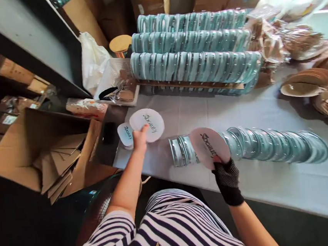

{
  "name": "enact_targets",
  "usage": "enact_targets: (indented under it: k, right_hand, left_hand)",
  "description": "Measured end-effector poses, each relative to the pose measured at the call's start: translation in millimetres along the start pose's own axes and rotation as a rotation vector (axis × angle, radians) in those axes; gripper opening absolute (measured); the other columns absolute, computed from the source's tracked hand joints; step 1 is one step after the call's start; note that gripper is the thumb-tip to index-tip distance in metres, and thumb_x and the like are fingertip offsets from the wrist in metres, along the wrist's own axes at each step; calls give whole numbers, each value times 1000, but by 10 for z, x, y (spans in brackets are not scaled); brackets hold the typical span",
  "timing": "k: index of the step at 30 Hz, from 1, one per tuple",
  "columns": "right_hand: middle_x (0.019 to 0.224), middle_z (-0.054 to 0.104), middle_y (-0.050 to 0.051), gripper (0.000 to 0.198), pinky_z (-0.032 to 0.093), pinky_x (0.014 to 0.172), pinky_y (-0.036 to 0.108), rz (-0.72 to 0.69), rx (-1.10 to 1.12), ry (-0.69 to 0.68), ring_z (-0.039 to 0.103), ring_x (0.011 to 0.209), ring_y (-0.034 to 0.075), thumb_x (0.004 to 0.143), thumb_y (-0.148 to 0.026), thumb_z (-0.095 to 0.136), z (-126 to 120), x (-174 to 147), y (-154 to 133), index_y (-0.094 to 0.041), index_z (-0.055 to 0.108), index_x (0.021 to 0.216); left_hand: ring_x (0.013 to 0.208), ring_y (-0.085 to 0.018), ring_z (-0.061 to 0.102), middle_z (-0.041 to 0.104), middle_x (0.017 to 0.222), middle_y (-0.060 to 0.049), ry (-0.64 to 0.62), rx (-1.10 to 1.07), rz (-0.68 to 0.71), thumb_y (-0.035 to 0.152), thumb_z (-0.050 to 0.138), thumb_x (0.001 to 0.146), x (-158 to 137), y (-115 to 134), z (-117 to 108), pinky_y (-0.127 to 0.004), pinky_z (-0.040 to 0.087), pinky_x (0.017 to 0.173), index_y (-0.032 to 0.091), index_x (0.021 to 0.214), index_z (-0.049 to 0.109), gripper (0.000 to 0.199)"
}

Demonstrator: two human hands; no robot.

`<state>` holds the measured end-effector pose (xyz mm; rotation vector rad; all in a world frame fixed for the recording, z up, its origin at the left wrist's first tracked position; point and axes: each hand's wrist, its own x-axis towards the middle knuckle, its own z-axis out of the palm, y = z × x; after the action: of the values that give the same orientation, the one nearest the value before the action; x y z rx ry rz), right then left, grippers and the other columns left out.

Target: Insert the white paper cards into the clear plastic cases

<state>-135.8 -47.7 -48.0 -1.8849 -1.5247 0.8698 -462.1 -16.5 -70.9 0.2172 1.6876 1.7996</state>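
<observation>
My bare left hand [139, 141] pinches a round white printed disc [153, 121], thumb on its face, near the table's left end. Beside it, partly behind my fingers, a smaller white printed piece [124, 133] lies at the table edge. My right hand [228, 180], in a black fingerless glove, grips a pinkish round printed disc [203, 144] by its lower edge. That disc is held over a row of transparent round plastic pieces [273, 145] and hides part of it. Both discs carry dark lettering ending in "beauty".
Several stacked rows of similar transparent plastic pieces [193, 66] stand at the back of the grey table [267, 107]. A white basket [115, 75] holds small items. Brown oval cards [307, 80] pile up at right. An open cardboard box [83, 161] sits left.
</observation>
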Motion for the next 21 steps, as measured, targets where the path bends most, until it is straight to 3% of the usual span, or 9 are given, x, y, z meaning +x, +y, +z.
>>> enact_targets:
  k: [3, 5, 8, 11, 13, 15, 17, 18, 21]
  right_hand:
    - [81, 70, 12, 62, 49, 44, 27, 129, 110, -98, 60, 53, 18, 77, -63, 51, -79, -124, 236, -10, 62, 109]
    - [80, 70, 12, 62, 50, 46, 28, 84, 29, -146, 62, 55, 19, 78, -62, 49, -55, -214, 330, -11, 62, 110]
    - [86, 71, 16, 56, 53, 57, 33, -85, -235, -210, 68, 70, 25, 81, -55, 44, 16, -355, 358, -12, 63, 112]
    - [85, 72, 15, 50, 53, 60, 33, -227, -472, -325, 69, 70, 27, 87, -44, 40, 63, -507, 265, -15, 63, 121]
    - [85, 73, 11, 48, 52, 60, 31, -302, -527, -445, 69, 68, 24, 91, -38, 36, 70, -603, 167, -20, 58, 130]
    - [90, 74, 8, 48, 52, 61, 30, -346, -550, -542, 70, 71, 23, 93, -33, 35, 57, -677, 75, -25, 51, 138]
    - [94, 74, 8, 50, 51, 62, 29, -361, -581, -602, 71, 76, 23, 93, -31, 37, 30, -717, 13, -26, 46, 142]
    - [95, 74, 8, 51, 51, 63, 29, -359, -598, -616, 71, 77, 23, 92, -30, 38, 15, -725, -4, -26, 45, 142]
    - [94, 74, 7, 50, 49, 64, 28, -327, -647, -628, 71, 80, 23, 93, -28, 38, 5, -711, -33, -26, 44, 143]
  left_hand:
    - [114, -27, 62, 65, 123, -15, 275, 341, 166, 17, 84, 60, 592, 228, -649, -41, 47, 100, 14, 124, 56, 70]
    - [121, -31, 57, 59, 131, -18, 366, 624, 153, 20, 85, 60, 813, 230, -943, -47, 43, 104, 17, 138, 44, 88]
    - [128, -42, 47, 47, 140, -26, 412, 997, 23, 35, 86, 60, 912, 120, -1115, -60, 36, 103, 16, 148, 28, 107]
    - [141, -42, 27, 26, 152, -29, 473, 1119, 136, 43, 81, 65, 777, 2, -1028, -61, 25, 110, 11, 150, 20, 110]
    - [146, -35, 19, 22, 156, -24, 319, 981, 309, 39, 76, 72, 531, -113, -842, -51, 19, 117, 14, 150, 22, 98]
    - [146, -28, 23, 31, 154, -18, -29, 694, 367, 35, 74, 75, 155, -307, -574, -41, 17, 119, 19, 146, 35, 83]
    - [145, -26, 26, 38, 152, -14, -372, 418, 247, 34, 79, 70, -286, -573, -287, -38, 17, 119, 23, 135, 50, 71]
    - [145, -26, 26, 36, 153, -14, -457, 338, 149, 33, 80, 69, -497, -714, -158, -37, 16, 119, 23, 131, 54, 68]
    - [146, -22, 22, 36, 154, -12, -462, 148, -123, 33, 75, 75, -944, -1055, 107, -35, 14, 119, 24, 128, 57, 56]
